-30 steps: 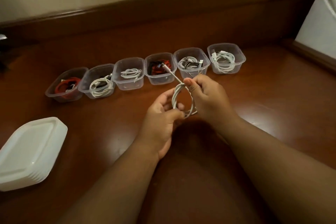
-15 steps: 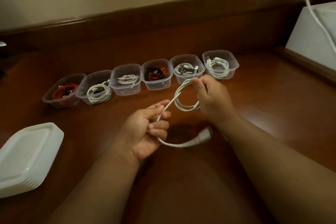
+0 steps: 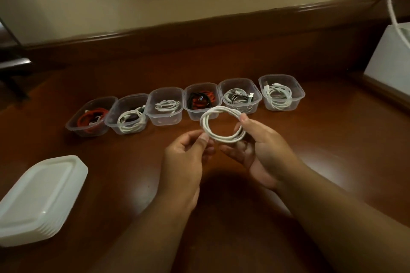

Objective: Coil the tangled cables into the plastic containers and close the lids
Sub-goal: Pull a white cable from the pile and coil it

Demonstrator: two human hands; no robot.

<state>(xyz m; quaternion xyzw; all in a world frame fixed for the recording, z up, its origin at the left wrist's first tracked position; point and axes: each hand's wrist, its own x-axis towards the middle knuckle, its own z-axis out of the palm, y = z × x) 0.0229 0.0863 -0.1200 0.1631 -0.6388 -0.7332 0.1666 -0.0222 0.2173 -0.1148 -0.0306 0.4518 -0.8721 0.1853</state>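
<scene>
Clear containers [image 3: 165,106] each hold a coiled cable; lids [image 3: 37,197] off.

home: polished wooden table [image 3: 332,139], framed wall

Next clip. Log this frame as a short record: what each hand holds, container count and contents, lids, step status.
left hand: pinches the white cable coil
right hand: holds the coil's other side
containers: six in a row, all open, each with a cable inside
lids: stacked at the left of the table
status: coil wound, held above the table, not yet in a container; no lid on
</scene>
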